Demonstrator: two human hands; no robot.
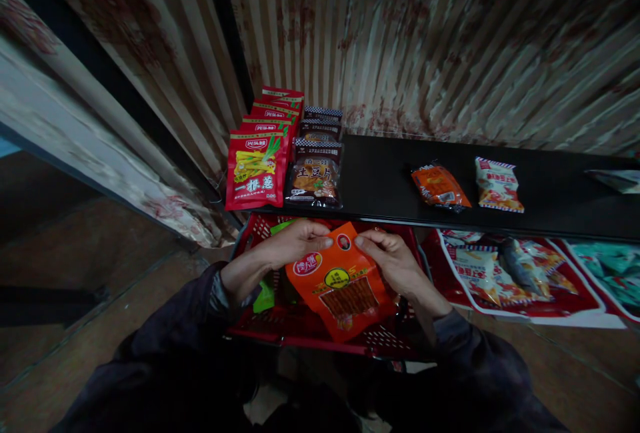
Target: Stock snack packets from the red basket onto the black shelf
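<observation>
An orange snack packet with a see-through window showing brown strips is held tilted in both hands. My left hand pinches its upper left edge between thumb and fingers. At the upper right edge, my right hand grips it the same way. Beneath the packet is a red plastic basket with slotted walls. A green packet shows inside the basket at the left; the packet and my hands hide much of what else lies there.
A black shelf runs behind the basket. On it stand rows of red snack packets and brown snack packets, with an orange packet and a white-and-red packet lying further right. Another red basket with packets sits below.
</observation>
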